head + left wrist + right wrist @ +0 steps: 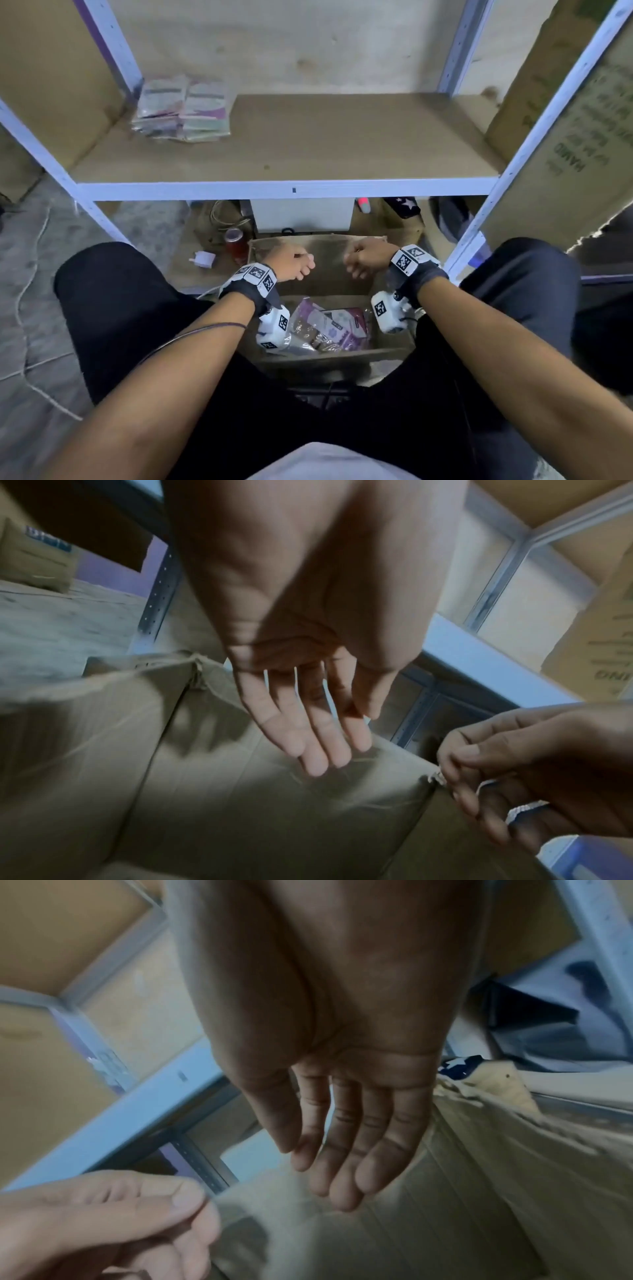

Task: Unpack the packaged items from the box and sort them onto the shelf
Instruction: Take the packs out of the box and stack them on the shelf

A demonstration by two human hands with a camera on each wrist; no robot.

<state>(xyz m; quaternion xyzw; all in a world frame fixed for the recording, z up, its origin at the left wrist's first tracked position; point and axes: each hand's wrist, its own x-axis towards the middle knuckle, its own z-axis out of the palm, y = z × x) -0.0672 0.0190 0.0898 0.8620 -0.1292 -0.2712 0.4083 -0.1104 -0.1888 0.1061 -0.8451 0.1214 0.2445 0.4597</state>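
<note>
Two stacks of packets (pixel 181 108) sat side by side at the back left of the shelf (pixel 287 190), probably sorted there to leave the rest of the board free for other kinds. Below the shelf edge, on the floor to the left, lay a white plug (pixel 204 257) and a red jar (pixel 235 244), with a coil of cord behind them; none of these blocked the reach into the box (pixel 318 245). The left hand (pixel 294 263) hovered over the open box with fingers straight and relaxed, holding nothing, and the left wrist view showed its fingers (pixel 310 739) hanging just in front of the far cardboard wall. More packets (pixel 329 329) lay in the bottom of the box, low between the knees, so both hands seemed poised above the opening in order to go down for them. The right hand (pixel 364 258) hung opposite the left, near but apart, its fingers loose and empty too; in the right wrist view they pointed down along the inner wall. The tall box walls and the wrist cameras looked likeliest to crowd the reach. To the right stood a large printed carton (pixel 565 147) against the shelf post.
</note>
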